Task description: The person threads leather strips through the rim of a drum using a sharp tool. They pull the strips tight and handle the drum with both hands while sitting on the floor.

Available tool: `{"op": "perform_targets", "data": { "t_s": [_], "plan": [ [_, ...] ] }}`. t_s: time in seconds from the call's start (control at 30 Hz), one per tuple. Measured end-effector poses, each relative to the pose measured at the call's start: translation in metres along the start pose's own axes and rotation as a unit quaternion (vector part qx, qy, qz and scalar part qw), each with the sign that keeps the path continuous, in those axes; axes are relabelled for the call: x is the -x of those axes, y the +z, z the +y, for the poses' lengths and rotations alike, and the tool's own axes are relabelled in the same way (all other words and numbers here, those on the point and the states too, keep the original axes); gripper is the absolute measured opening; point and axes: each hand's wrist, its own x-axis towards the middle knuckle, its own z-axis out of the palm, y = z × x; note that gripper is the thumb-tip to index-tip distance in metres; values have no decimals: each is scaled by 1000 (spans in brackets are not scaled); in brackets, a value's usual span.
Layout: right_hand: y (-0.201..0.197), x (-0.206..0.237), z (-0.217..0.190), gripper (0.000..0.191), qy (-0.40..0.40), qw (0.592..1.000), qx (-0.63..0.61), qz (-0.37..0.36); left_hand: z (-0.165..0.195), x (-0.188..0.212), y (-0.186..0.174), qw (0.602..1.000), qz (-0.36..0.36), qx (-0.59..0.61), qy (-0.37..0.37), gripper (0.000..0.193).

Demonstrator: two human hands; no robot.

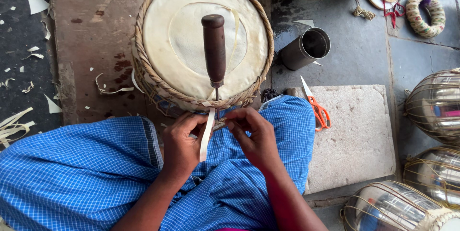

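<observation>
A round drum (191, 44) with a pale skin head and a braided rim rests between my knees. An awl with a dark wooden handle (214, 51) stands stuck into the braid at the near rim. My left hand (182, 144) pinches a pale flat strip (207, 135) that hangs down from the rim. My right hand (254, 137) holds the same strip's end close to the braid, just right of the awl's tip. Both hands rest over my blue checked cloth (72, 173).
Orange-handled scissors (316, 109) lie on a stone slab (354, 135) to the right. A steel cup (306, 48) lies on its side beyond them. Several shiny metal drum shells (433, 104) stand along the right edge. Strip offcuts (14, 125) litter the floor at left.
</observation>
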Motion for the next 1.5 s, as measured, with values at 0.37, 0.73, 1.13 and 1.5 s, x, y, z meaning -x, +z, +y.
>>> {"op": "perform_targets", "data": {
  "t_s": [0.37,0.73,1.13,1.5],
  "plan": [
    [7,-3,-7,21,-13,1000,16,-4,3,1,0,1000,-4,22,8,12],
    [13,-6,-2,14,-37,999,13,9,8,-2,2,999,-11,-26,32,7],
    [16,-9,-8,10,-69,983,118,120,4,-6,3,961,63,-246,112,18],
    [13,-94,-84,62,-222,948,122,193,13,-32,-11,900,1,-364,239,45]
  ]
}}
